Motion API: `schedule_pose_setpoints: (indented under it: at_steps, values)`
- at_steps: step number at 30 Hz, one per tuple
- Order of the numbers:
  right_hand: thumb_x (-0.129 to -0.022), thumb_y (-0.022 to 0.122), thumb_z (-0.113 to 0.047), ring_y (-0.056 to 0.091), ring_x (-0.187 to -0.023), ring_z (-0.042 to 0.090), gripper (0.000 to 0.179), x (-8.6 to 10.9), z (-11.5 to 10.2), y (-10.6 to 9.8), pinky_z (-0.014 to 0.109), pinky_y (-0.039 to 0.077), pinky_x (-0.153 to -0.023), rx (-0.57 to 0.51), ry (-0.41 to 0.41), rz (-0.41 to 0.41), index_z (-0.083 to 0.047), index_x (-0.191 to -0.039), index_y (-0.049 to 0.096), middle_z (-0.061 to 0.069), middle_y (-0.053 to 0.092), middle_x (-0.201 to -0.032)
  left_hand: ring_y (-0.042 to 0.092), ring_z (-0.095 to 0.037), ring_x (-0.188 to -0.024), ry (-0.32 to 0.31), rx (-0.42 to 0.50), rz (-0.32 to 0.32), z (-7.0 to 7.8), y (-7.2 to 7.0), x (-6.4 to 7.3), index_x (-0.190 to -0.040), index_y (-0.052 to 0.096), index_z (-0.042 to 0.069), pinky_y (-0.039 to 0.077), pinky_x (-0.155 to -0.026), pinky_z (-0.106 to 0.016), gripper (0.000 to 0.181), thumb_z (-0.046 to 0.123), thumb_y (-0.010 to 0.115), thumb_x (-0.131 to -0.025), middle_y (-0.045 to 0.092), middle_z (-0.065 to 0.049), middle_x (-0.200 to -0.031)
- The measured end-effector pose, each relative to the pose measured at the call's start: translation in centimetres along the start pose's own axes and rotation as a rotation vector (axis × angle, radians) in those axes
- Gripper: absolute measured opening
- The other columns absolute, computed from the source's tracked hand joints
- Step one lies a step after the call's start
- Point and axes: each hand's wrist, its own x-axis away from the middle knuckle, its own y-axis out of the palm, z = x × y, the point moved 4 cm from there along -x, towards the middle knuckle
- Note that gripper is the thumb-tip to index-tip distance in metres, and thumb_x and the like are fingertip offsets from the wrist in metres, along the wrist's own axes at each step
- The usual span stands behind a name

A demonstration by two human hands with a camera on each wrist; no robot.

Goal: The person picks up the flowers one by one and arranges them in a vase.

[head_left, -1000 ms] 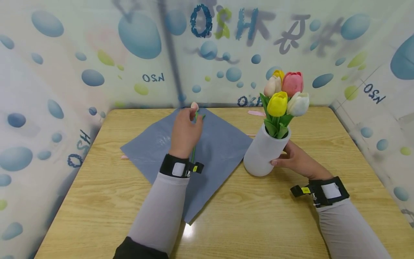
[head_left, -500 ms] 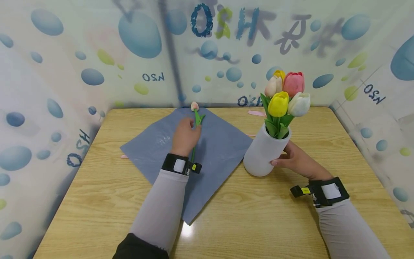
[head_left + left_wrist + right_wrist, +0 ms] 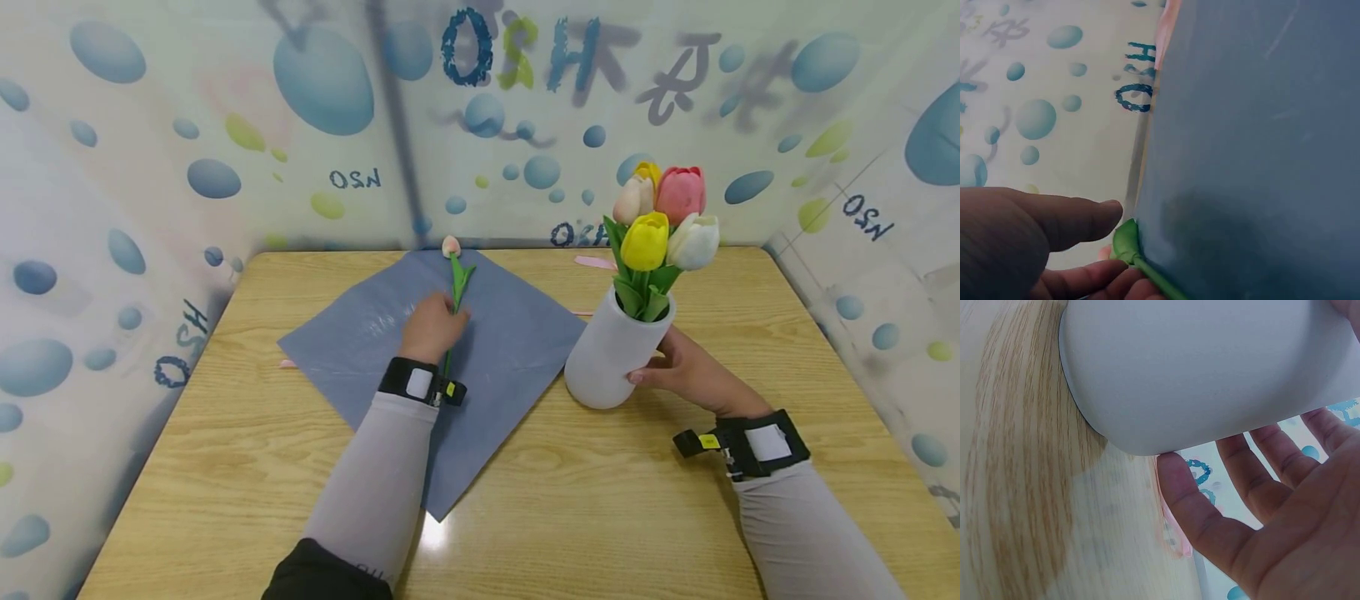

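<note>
A pale pink tulip with a green stem [image 3: 460, 279] lies along the blue-grey wrapping sheet [image 3: 510, 333], its bloom at the far corner. My left hand [image 3: 432, 327] is over the stem. In the left wrist view the thumb stands apart from the fingers [image 3: 1091, 278], which lie loosely beside the green leaf [image 3: 1125, 239]. My right hand [image 3: 693, 375] holds the white vase [image 3: 611, 358] from its right side, thumb in front and fingers round behind. Yellow, white and pink tulips [image 3: 663, 221] stand in the vase. The right wrist view shows fingertips against the vase wall [image 3: 1197, 375].
Pink strips [image 3: 595, 262] show on the wooden table [image 3: 570, 508] behind the vase and at the sheet's left corner. A patterned curtain [image 3: 300, 167] rises behind the table's back edge and along its sides.
My left hand has slid down along the tulip toward me, uncovering its bloom and leaves; the tulip stays on the sheet. The right hand and vase have hardly moved.
</note>
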Motion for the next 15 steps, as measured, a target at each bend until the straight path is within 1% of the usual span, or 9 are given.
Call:
schedule_pose_setpoints:
  at_steps: [5, 10, 15]
  values:
    - [-0.096, 0.076, -0.016, 0.046, -0.136, 0.016, 0.078, -0.01, -0.01, -0.02, 0.020, 0.050, -0.102, -0.002, -0.004, -0.001, -0.020, -0.158, 0.030, 0.007, 0.039, -0.157, 0.065, -0.031, -0.092, 0.008, -0.017, 0.011, -0.14, 0.16, 0.01, -0.122, 0.064, 0.001, 0.053, -0.077, -0.044, 0.035, 0.028, 0.066, -0.102, 0.069, -0.017, -0.112]
    - [-0.095, 0.077, -0.015, 0.046, -0.137, 0.017, 0.078, -0.04, -0.01, -0.02, 0.022, 0.050, -0.102, -0.001, -0.007, -0.004, -0.020, -0.158, 0.031, 0.008, 0.040, -0.158, 0.067, -0.033, -0.096, 0.027, -0.061, 0.036, -0.33, 0.29, -0.14, -0.120, 0.065, 0.000, 0.055, -0.083, -0.047, 0.030, 0.022, 0.068, -0.100, 0.071, -0.018, -0.111]
    - [-0.096, 0.076, -0.015, 0.046, -0.137, 0.018, 0.078, -0.03, -0.03, -0.02, 0.020, 0.050, -0.102, -0.001, -0.007, -0.006, -0.019, -0.158, 0.030, 0.009, 0.039, -0.158, 0.068, -0.034, -0.101, 0.026, -0.067, 0.053, -0.49, 0.37, -0.33, -0.121, 0.066, 0.000, 0.056, -0.089, -0.048, 0.027, 0.016, 0.064, -0.099, 0.071, -0.018, -0.114]
